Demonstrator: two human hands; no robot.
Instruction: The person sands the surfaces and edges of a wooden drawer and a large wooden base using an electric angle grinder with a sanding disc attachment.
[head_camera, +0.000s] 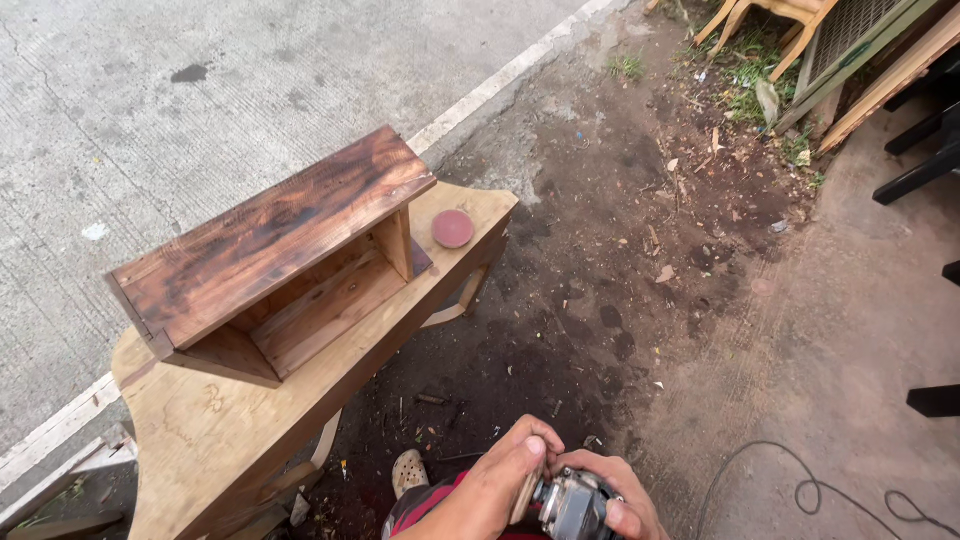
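Observation:
Low in the middle of the view, both my hands are on a grey metal power tool (568, 505), an angle grinder by its look. My left hand (505, 478) pinches a tan disc at the tool's head between thumb and fingers. My right hand (622, 495) wraps the tool's body from the right. To the upper left, a dark scorched wooden box (270, 235), open on its side, lies on a pale wooden bench (215, 425). A round reddish sanding disc (452, 228) rests on the bench's far end, beside the box.
Dark dirt ground with wood chips lies between the bench and me. A black cable (800, 490) curls on the ground at lower right. Concrete road with a white line (510, 75) runs at left. Wooden frames and furniture legs (850, 50) lean at top right.

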